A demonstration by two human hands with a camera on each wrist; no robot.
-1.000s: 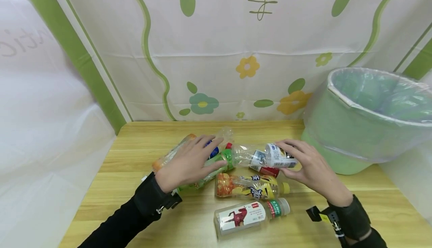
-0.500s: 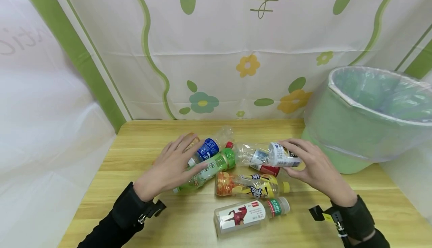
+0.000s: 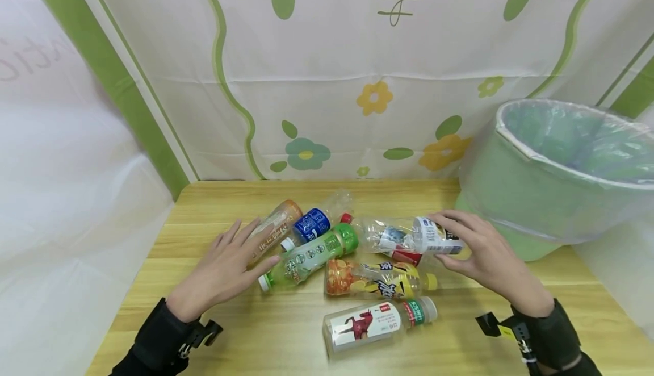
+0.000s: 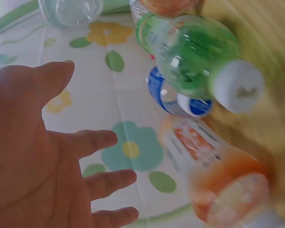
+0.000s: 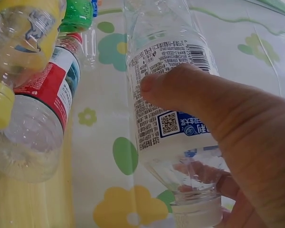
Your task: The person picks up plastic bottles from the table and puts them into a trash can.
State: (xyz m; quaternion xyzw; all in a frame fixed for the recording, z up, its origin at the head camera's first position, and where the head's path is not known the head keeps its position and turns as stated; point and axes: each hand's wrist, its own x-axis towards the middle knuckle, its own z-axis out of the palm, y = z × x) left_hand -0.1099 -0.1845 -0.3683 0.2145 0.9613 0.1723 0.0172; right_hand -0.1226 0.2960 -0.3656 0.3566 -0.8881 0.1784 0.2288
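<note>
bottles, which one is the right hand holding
The clear bottle with the white barcoded label; the right hand grips it and no other.

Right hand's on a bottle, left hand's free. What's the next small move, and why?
I'd probably have the right hand lift its clear bottle and ease it toward the green bin: that hand grips the bottle, the bin stands open-mouthed on the same side, and the left hand holds nothing.

Bottles on table — bin to right, cloth behind.
</note>
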